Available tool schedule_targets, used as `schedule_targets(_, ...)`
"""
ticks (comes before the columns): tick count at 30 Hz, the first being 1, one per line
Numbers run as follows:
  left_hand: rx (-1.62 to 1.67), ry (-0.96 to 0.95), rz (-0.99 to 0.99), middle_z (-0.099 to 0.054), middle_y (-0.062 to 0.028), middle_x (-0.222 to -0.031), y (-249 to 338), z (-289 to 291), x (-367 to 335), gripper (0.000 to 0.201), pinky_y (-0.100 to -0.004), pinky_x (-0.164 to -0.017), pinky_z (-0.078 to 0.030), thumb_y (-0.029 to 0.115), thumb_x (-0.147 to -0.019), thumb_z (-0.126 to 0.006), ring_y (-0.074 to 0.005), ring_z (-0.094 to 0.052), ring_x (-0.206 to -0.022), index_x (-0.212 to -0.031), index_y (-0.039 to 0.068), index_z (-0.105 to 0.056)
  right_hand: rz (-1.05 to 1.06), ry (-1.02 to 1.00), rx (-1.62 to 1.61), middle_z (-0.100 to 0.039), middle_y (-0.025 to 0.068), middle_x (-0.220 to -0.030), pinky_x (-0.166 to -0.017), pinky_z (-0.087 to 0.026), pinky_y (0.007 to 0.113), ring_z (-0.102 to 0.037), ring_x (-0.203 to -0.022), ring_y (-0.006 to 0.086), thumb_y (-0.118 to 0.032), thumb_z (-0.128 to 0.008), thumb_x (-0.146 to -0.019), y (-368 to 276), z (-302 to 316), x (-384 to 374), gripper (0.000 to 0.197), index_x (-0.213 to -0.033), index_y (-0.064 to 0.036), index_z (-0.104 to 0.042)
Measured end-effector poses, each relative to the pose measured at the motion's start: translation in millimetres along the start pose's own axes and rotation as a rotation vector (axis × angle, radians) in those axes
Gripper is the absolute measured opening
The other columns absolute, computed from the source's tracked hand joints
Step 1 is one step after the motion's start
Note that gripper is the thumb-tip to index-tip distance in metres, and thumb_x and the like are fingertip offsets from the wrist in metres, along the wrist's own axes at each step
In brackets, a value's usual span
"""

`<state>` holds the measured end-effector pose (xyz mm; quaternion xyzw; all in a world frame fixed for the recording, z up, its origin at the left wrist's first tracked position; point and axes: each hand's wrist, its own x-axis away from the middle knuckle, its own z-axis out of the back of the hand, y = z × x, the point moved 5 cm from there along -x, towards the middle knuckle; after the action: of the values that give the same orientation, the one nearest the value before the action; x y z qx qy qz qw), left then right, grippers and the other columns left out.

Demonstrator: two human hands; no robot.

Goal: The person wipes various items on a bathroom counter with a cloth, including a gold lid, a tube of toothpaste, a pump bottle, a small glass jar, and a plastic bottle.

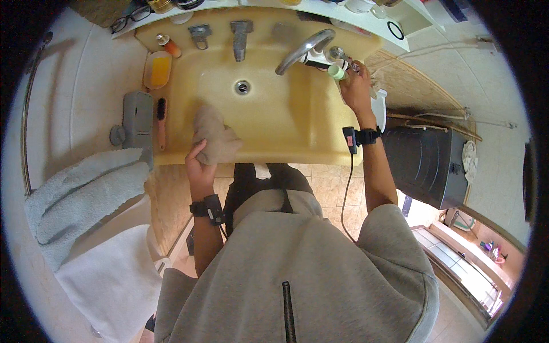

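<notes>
My left hand (pixel 201 166) is at the front left of the yellow sink (pixel 280 128), closed on a damp-looking grey-beige cloth (pixel 214 134). The cloth hangs bunched over the basin's near edge. At the sink's right rim my right hand (pixel 357 91) has its fingers curled among small toiletries. Beside its fingertips lies a pale green cylindrical container (pixel 337 72), and a clear bottle (pixel 336 54) stands just behind. Some clear, shiny thing is partly hidden under the fingers, so what they grip cannot be made out.
A curved chrome faucet (pixel 306 50) arches near my right hand. Along the left rim are an orange soap bar in a dish (pixel 159 70), a pump bottle (pixel 168 45) and a brush (pixel 162 123). Towels (pixel 91 194) hang at left; a dark appliance (pixel 426 166) stands right.
</notes>
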<state>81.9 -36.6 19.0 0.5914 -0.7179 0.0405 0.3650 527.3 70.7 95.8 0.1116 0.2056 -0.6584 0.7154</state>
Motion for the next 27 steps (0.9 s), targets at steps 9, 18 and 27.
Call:
schedule_targets(9, -0.006, -0.063, 0.042, -0.057, -0.0128, -0.131, -3.1, 8.1, 0.5, 0.047, -0.0431, -0.110, -0.039, -0.001, -0.087, -0.060, -0.0286, -0.052, -0.124, -0.133, 0.001, -0.052, -0.737, -0.514, -1.301, -0.069, 0.0040, -0.104, -0.075, -0.048, 0.027, -0.062, -0.088, 0.0123, -0.006, -0.068, -0.089, -106.9, -23.0, 60.5, 0.033, -0.121, -0.0041, -0.061)
schedule_targets(18, -0.258, -0.107, -0.064, -0.056, -0.0121, -0.126, -17.5, -79.9, 22.9, 0.053, -0.0404, -0.101, -0.047, -0.002, -0.080, -0.063, -0.0272, -0.055, -0.119, -0.131, 0.004, -0.050, -0.693, -0.593, -1.373, -0.070, 0.0034, -0.098, -0.073, -0.052, 0.027, -0.066, -0.089, 0.0119, -0.009, -0.072, -0.087, -183.4, -30.0, 67.2, 0.035, -0.119, -0.0041, -0.059)
schedule_targets(27, -0.578, -0.224, -0.152, -0.060, -0.0101, -0.124, -15.4, -96.0, 14.9, 0.048, -0.0352, -0.096, -0.049, 0.000, -0.085, -0.061, -0.0225, -0.061, -0.111, -0.132, 0.001, -0.052, -0.635, -0.567, -1.380, -0.071, 0.0024, -0.095, -0.068, -0.048, 0.025, -0.062, -0.077, 0.0083, -0.005, -0.072, -0.086, -203.1, -30.5, 62.0, 0.032, -0.116, -0.0030, -0.061)
